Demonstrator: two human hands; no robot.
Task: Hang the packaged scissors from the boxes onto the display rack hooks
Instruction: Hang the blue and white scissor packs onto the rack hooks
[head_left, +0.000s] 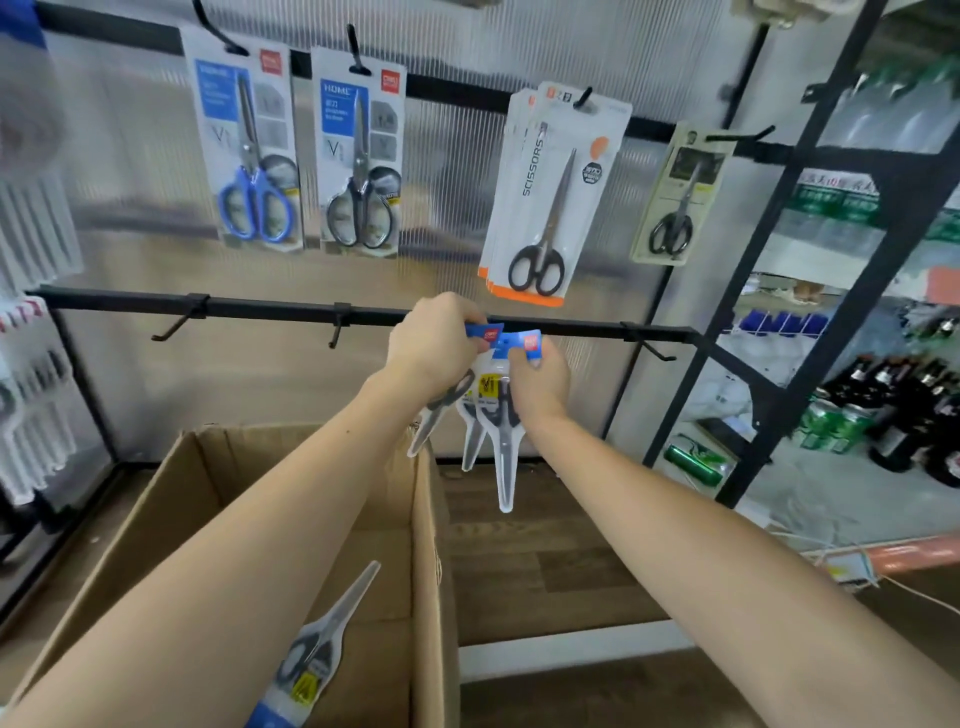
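Wood-look floor (545, 551) carries 1 open cardboard box (421, 545).

Several blue-topped scissor packs (491, 410), maybe three, hang tips-down just below the lower rack bar (291, 310). Another pack (317, 654) lies tilted in the cardboard box (426, 530), under that bar.

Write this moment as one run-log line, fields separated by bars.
stage: hanging | hands: left and right both pinch scissor packs at lower rail | box: one pack left
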